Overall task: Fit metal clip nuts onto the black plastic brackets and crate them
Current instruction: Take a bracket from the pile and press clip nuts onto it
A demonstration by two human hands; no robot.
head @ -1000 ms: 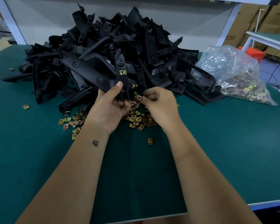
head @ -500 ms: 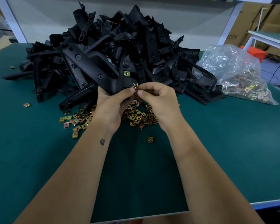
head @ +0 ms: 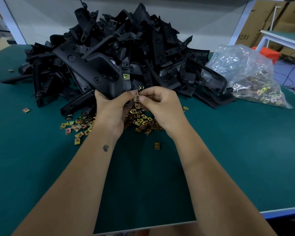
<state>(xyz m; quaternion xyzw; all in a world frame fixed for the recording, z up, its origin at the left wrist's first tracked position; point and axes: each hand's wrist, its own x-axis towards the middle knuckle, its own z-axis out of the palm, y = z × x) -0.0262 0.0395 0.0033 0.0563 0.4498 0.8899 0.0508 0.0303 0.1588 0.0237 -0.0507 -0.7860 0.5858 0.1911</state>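
Although one clip nut (head: pixel 126 75) already sits on the bracket (head: pixel 99 72) in hand, the task appears to be at an early stage: no crate is in view, and most parts remain unassembled.

Nearest the person, a single loose nut (head: pixel 157 145) lies alone on the green desk (head: pixel 41 159), on the near side of the bracket pile (head: pixel 119 48). Just beyond it, the scattered loose nuts (head: pixel 140 120) lie against the near foot of the pile.

Above them, the left hand (head: pixel 111 109) grips the lower end of the bracket. The right hand (head: pixel 160 104) pinches a second clip nut (head: pixel 136 95) between thumb and forefinger, touching the left thumb, at the bracket's lower edge; whether it is seated cannot be determined.

Right of the pile lies a clear bag (head: pixel 245 74) of further nuts.
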